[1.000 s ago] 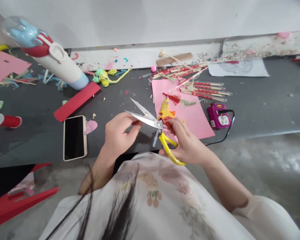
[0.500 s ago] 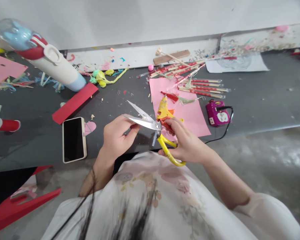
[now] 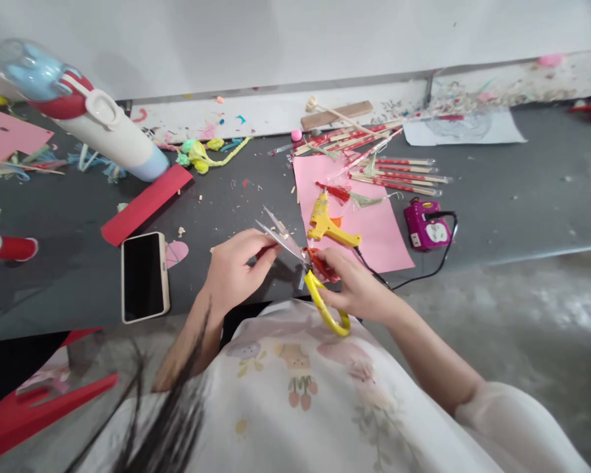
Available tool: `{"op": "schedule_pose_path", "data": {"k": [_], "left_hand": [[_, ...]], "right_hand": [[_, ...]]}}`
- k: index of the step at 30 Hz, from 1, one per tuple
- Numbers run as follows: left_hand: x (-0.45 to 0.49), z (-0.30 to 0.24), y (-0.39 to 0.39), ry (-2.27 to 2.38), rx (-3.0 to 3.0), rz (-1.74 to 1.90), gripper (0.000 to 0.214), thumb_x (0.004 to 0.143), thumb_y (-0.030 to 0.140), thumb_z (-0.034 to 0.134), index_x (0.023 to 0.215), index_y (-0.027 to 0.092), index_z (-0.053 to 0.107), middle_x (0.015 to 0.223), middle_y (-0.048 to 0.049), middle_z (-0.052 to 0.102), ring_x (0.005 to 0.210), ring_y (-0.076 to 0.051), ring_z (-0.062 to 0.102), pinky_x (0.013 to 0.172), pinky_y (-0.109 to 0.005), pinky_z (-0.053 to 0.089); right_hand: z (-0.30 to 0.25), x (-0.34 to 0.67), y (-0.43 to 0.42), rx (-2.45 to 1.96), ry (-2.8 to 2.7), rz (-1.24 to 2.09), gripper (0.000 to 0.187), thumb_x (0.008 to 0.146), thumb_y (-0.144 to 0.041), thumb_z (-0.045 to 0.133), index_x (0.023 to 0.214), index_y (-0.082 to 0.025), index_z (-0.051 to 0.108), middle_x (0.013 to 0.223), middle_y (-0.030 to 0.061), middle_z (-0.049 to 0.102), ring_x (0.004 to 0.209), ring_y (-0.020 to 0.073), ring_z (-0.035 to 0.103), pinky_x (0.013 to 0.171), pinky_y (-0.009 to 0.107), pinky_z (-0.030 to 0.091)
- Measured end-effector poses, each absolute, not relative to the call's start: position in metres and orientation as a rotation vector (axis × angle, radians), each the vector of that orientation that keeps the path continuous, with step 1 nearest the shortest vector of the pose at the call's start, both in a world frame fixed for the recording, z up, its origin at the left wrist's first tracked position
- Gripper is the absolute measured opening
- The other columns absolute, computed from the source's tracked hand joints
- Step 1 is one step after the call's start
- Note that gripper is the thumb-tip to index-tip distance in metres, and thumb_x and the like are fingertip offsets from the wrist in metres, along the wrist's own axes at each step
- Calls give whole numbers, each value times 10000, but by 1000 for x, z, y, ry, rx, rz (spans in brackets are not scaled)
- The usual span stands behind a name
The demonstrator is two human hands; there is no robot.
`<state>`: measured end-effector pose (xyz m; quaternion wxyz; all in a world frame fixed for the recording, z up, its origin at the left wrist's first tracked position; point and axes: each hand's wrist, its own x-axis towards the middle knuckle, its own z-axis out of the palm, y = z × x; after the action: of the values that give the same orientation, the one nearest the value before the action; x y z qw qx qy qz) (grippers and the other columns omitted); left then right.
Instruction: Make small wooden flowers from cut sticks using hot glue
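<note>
Right hand [image 3: 349, 282] curled round yellow-handled scissors [image 3: 290, 247], blades parted over the dark grey worktop [image 3: 226, 210]; left hand [image 3: 239, 266] pinched beside the blades — can't tell if it grips anything. Worktop littered with scraps [image 3: 245, 183]: yellow glue gun [image 3: 320, 221] on pink sheet [image 3: 389, 243], phone [image 3: 144, 279] at left, red-patterned sticks [image 3: 404, 169] toward the back, purple box [image 3: 426, 226] at right. White wall [image 3: 276, 52] behind, grey floor [image 3: 522, 322] below — shiny at right.

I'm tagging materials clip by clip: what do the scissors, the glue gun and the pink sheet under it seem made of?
Scissors: blades look like smooth metal, silvery with a pale sheen; the yellow handle loop is probably glossy plastic, showing highlights.
Glue gun: likely hard plastic, a rigid-looking yellow shell.
Pink sheet: matte, flat and thin; paper or card, can't tell which.
</note>
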<state>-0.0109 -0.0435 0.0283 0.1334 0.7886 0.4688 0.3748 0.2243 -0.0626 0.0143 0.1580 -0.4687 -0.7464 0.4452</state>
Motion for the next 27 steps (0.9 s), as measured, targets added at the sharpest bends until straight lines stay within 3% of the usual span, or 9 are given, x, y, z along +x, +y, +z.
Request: {"op": "schedule_pose_path", "data": {"k": [12,20,27], "left_hand": [[-15,27,-40,1323,2305,1023,91,880,157,614,856,160,702,875,-21,750,805,-101,691,745,-167,509],[-15,29,-40,1298,2358,1028,111,885,145,600,845,163,702,860,-15,750,797,-97,690,737,-162,506],[-19,30,-38,1266,2342,970,129,889,166,597,826,169,709,846,-14,748,778,-101,687,719,-168,514]], "right_hand": [[15,225,-62,-1414,-2032,1343,302,797,-388,663,1003,-179,592,866,31,589,766,165,544,664,307,458],[27,224,-62,-1410,-2053,1293,261,782,-372,671,904,-165,571,780,8,543,687,143,484,614,292,403],[32,218,-67,-1473,-2124,1283,262,789,-372,645,931,-172,553,820,18,544,705,147,482,640,300,406]]}}
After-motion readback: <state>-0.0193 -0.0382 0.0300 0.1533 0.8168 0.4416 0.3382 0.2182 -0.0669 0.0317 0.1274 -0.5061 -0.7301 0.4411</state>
